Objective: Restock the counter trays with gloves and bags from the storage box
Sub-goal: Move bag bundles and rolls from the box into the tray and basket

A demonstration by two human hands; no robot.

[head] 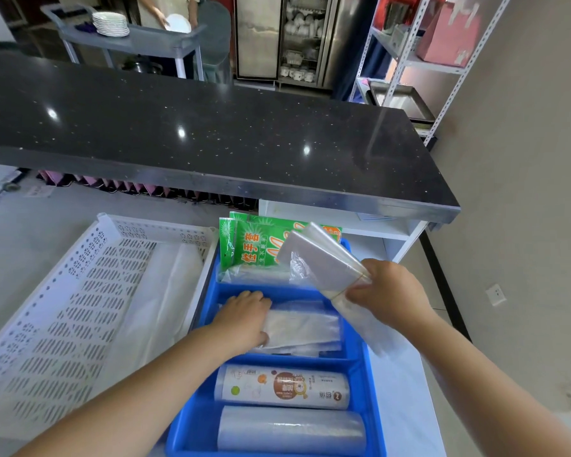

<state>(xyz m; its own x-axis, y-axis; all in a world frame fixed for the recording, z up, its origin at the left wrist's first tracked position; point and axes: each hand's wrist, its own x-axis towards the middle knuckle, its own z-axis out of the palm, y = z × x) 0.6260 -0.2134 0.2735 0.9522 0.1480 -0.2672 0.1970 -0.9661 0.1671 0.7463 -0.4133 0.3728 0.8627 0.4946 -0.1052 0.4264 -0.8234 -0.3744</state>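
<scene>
left hand [244, 319] palm down, gripping flat bags [305, 324] | right hand [389, 291] raised, pinching bag bundle [320, 258]

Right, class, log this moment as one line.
left hand: grips flat bags, blue tray middle compartment | right hand: holds banded bag bundle above tray

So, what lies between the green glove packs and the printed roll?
A flat stack of clear bags, with the left hand on it, in the head view.

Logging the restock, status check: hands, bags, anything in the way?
Right hand grips banded bag bundle above blue tray. Left hand on flat bag stack, middle compartment, grip unclear. Green glove packs behind, not blocking.
</scene>
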